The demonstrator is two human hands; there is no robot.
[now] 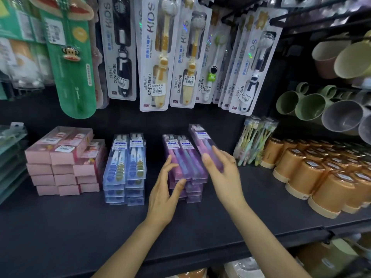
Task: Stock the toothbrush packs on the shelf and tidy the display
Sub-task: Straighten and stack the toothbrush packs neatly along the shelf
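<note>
The right hand (221,167) reaches in with its wrist low, fingers (207,157) curled round one purple toothbrush pack (204,145), held tilted just above the right edge of the purple stack (185,173). The left hand (164,195) rests against that stack's near left corner, fingers narrow and almost straight, thumb on the front. The stack's top layer shows two packs side by side. Left of it on the shelf (60,227) stands a blue stack (125,169), also two across, then pink boxes (66,161).
</note>
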